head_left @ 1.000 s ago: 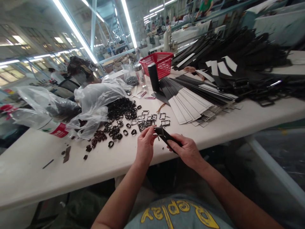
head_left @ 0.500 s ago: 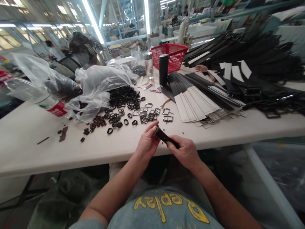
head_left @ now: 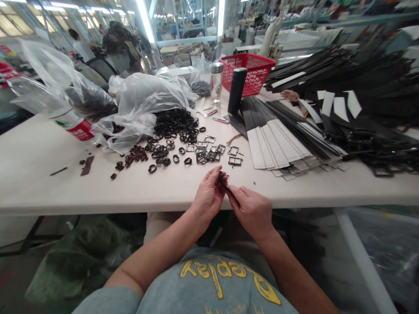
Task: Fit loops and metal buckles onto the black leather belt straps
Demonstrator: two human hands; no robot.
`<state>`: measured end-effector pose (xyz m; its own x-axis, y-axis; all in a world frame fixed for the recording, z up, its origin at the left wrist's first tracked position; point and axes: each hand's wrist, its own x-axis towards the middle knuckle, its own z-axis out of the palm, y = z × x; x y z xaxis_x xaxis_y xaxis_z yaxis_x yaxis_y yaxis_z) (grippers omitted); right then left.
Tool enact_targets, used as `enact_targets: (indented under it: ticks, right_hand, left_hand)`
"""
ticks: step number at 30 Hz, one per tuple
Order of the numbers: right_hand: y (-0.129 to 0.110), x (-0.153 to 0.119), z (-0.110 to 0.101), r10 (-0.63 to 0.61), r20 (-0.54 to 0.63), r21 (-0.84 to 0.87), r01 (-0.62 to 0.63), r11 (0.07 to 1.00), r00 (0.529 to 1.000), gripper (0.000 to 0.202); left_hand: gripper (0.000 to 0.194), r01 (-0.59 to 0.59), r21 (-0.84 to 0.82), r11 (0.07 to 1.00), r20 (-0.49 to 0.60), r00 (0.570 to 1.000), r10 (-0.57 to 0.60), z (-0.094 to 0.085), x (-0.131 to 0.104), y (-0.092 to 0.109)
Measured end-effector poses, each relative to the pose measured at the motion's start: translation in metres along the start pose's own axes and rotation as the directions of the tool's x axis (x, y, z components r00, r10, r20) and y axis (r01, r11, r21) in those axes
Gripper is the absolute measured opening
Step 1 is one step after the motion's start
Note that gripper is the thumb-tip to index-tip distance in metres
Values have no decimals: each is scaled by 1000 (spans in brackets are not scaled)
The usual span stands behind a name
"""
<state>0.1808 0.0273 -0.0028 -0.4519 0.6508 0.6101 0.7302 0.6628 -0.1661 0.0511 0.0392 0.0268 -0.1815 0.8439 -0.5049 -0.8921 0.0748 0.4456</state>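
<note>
A short dark strap (head_left: 226, 187), looking like leather, is held between my two hands just above the table's front edge. My left hand (head_left: 209, 195) closes its fingers and thumb round the strap's upper end. Lower down, my right hand (head_left: 253, 210) pinches it between thumb and fingers. My fingers hide part of the strap. Right behind my hands lie several silver belt buckles (head_left: 214, 155). To their left is a heap of black strap loops (head_left: 175, 124), with smaller brown loops (head_left: 135, 155) beside it.
White-ended dark strips (head_left: 273, 146) fan out on the right, near black belts with buckles (head_left: 363, 139). A black cylinder (head_left: 237, 90), glass bottle (head_left: 216, 85) and red basket (head_left: 248, 72) stand behind. Plastic bags (head_left: 140, 98) and a large plastic bottle (head_left: 65, 120) occupy the left.
The strap has turned in my hands, showing its narrow edge instead of its broad face. My right hand has come nearer my left. The camera view has shifted.
</note>
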Motion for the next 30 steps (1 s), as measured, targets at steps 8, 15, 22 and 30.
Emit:
enact_targets:
  ticks: [8,15,22,30]
  right_hand:
    - [1,-8,2,208,109,356,-234,905,972,22]
    - [4,0,-1,450,395,669,-586,456,801,24]
    - [0,7,-13,417,486,736,-617,278,768,23]
    - [-2,14,-17,348,533,692,-634,344,771,21]
  left_hand:
    - [32,-35,105,994,79,997,27,-14,0,-8]
    - [45,-8,360,933,242,966,-85,-20,3,7]
    - [37,52,375,925,265,951,-160,-20,-4,17]
    - [31,-197,505,840,374,927,-7,-35,5,13]
